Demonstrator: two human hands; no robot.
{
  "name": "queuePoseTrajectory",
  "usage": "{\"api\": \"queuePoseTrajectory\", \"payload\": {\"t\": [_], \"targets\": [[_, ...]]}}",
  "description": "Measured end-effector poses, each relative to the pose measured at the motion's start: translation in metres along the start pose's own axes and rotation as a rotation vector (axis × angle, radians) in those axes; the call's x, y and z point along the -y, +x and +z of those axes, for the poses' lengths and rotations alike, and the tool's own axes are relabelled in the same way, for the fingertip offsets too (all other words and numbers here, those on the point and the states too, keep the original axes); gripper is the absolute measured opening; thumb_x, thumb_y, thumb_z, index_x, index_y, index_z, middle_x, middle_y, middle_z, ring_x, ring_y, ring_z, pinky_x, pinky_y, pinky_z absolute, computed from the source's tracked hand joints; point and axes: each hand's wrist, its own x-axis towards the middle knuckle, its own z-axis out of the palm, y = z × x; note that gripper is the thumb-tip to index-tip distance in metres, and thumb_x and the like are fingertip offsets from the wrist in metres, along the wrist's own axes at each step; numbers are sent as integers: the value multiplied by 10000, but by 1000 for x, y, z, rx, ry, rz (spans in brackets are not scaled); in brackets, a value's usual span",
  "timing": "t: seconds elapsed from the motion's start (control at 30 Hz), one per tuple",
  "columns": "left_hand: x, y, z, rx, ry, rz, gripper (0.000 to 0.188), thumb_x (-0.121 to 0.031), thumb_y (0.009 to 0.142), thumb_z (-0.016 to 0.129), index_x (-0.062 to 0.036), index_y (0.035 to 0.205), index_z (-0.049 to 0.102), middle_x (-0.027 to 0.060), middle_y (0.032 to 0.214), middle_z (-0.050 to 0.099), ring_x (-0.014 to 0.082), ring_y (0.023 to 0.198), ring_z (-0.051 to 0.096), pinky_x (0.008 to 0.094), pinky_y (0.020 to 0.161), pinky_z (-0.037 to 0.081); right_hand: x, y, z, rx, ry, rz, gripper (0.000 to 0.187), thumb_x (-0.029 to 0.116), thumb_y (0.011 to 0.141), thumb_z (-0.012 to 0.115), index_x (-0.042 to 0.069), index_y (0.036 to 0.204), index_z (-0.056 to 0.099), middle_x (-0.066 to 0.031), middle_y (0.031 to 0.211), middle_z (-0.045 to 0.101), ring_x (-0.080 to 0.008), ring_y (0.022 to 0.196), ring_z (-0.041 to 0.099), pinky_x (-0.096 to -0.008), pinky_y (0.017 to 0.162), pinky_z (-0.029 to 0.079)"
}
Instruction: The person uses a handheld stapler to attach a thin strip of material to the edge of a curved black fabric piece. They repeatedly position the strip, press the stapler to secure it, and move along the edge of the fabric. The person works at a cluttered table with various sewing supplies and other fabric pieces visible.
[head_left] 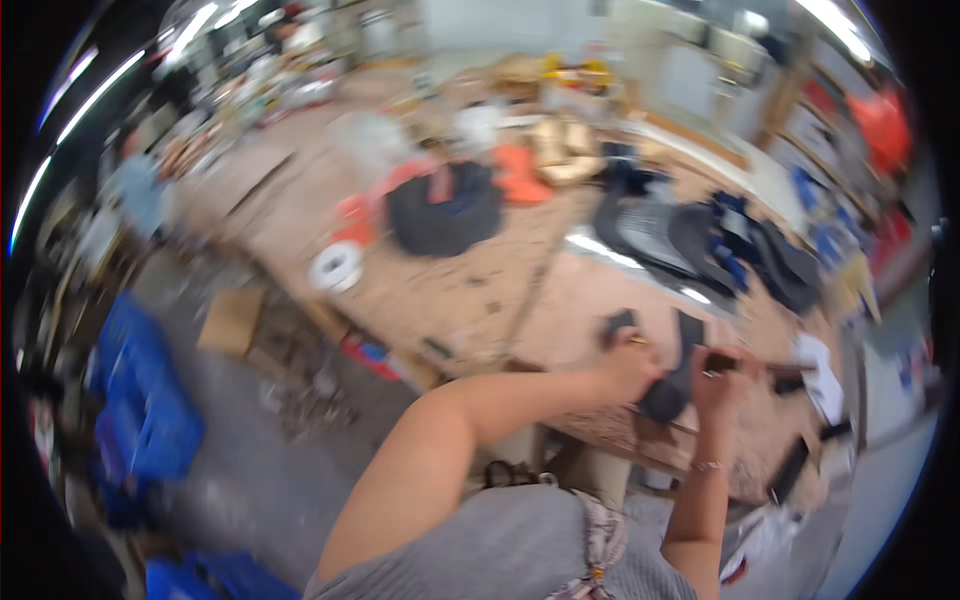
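Note:
Motion blur softens the whole picture. At the near edge of the table, my left hand is closed with its fingers at a dark grey curved piece, flat like cut sheet material; its rounded end shows below the hand. A small dark piece lies by the left fingertips. My right hand, just right of the grey piece, is wrapped round a brown stick-like tool that juts out to the right. The tool's kind is too blurred to make out.
Dark curved pieces are piled at the back right of the table. A dark grey bundle, a white roll and gold-coloured items lie farther left. A person in light blue is at far left.

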Motion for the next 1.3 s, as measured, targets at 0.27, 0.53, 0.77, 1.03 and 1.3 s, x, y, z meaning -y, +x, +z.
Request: {"api": "queuePoseTrajectory", "payload": {"t": [0.27, 0.53, 0.77, 1.03, 1.3], "targets": [[-8, -13, -20, -274, -162, 84, 201, -209, 803, 710, -126, 980, 661, 56, 1055, 580, 262, 1109, 555, 526, 1010, 321, 0, -22, 16, 185, -61, 192, 218, 200, 736, 776, 83, 864, 643, -81, 867, 622, -323, 997, 542, -470, 968, 344], [-10, -89, -60, -187, -10, -130, 187, -174, 804, 771, -100, 961, 703, 51, 968, 646, 247, 902, 631, 378, 783, 488, 0, -49, 28, 72, -43, 295, 338, 271, 714, 809, 89, 938, 633, -78, 1024, 635, -349, 1186, 458, -550, 1109, 215], [6, -76, -82, -52, -323, -220, 77, -130, 830, 745, -71, 860, 705, 79, 818, 648, 233, 751, 645, 329, 645, 507, 2, -47, 18, 31, -8, 321, 307, 261, 708, 805, 111, 895, 613, -51, 993, 607, -312, 1166, 468, -522, 1100, 220], [141, -84, -199, 210, -308, -665, 117, -112, 798, 786, -37, 884, 762, 12, 772, 701, 78, 686, 616, 258, 642, 492, 4, -43, 17, 54, -7, 310, 269, 250, 716, 791, 121, 875, 616, -34, 993, 599, -297, 1158, 476, -540, 1096, 212], [68, -7, -123, -224, 71, 65, 256, -169, 743, 793, -69, 965, 712, 96, 1013, 685, 282, 983, 645, 404, 820, 516, 6, -40, 19, 49, -5, 323, 281, 247, 718, 792, 114, 891, 615, -36, 980, 604, -285, 1129, 498, -531, 1095, 218]]}}
